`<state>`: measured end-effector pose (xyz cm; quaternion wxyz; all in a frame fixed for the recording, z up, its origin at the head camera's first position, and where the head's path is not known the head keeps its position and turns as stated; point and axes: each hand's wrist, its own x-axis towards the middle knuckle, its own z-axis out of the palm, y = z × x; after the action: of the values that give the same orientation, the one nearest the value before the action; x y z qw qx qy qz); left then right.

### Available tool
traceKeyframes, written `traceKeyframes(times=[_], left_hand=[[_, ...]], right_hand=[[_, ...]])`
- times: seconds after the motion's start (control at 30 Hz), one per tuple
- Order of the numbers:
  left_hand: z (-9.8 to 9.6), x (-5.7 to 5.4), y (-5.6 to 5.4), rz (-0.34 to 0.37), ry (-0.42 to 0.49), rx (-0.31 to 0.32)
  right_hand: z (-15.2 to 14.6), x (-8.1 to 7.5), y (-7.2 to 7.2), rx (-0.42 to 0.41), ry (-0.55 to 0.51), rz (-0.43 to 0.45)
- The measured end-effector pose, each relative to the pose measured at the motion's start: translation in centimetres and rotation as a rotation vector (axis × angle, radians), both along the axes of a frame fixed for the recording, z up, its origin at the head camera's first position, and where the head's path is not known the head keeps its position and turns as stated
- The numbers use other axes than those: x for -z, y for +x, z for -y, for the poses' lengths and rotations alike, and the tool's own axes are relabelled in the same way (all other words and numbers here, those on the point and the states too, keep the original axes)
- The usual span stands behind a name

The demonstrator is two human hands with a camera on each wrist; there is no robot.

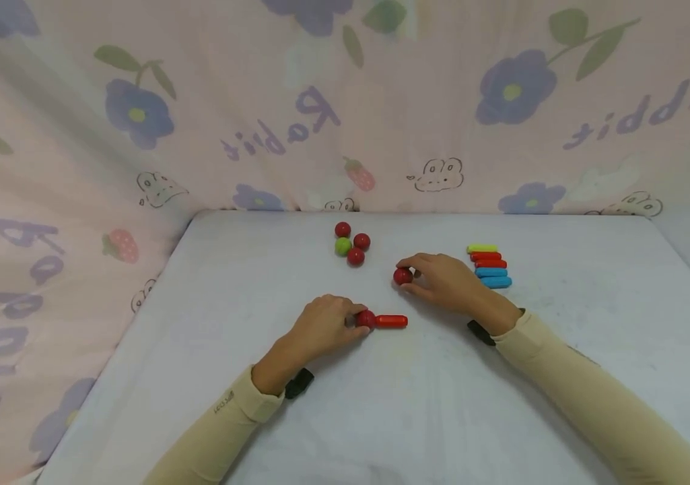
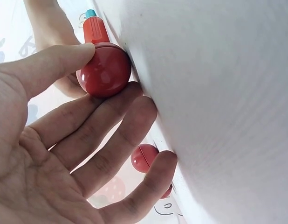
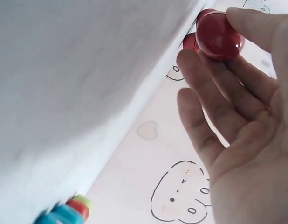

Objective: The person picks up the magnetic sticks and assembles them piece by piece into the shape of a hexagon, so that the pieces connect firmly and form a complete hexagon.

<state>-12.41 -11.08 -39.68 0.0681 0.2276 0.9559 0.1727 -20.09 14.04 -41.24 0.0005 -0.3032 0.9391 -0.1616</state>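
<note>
My left hand (image 1: 326,327) pinches a red ball (image 2: 106,70) between thumb and fingers, low over the white table. At that ball's right side lies a short red stick (image 1: 392,321), its near end right at the ball. Farther back and to the right, my right hand (image 1: 444,281) holds another red ball (image 3: 220,36) between thumb and fingertips. In the right wrist view its ring and little fingers stretch out away from the ball.
Behind the hands sit a green ball (image 1: 342,246) and several red balls (image 1: 355,256) in a cluster. Beyond the right hand lies a row of sticks: yellow (image 1: 482,248), red (image 1: 486,256) and blue (image 1: 495,282). A patterned cloth (image 1: 381,135) hangs along the table's back edge.
</note>
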Motion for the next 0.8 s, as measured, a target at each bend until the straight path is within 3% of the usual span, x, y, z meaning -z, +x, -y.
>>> traceKeyframes(times=[0.53, 0.8], left_hand=[[0.1, 0.1, -0.4, 0.017, 0.021, -0.018], [0.3, 0.2, -0.4, 0.044, 0.037, -0.033]], right_hand=[[-0.7, -0.1, 2.3, -0.069, -0.006, -0.093], [-1.6, 0.5, 3.5, -0.082, 0.021, -0.059]])
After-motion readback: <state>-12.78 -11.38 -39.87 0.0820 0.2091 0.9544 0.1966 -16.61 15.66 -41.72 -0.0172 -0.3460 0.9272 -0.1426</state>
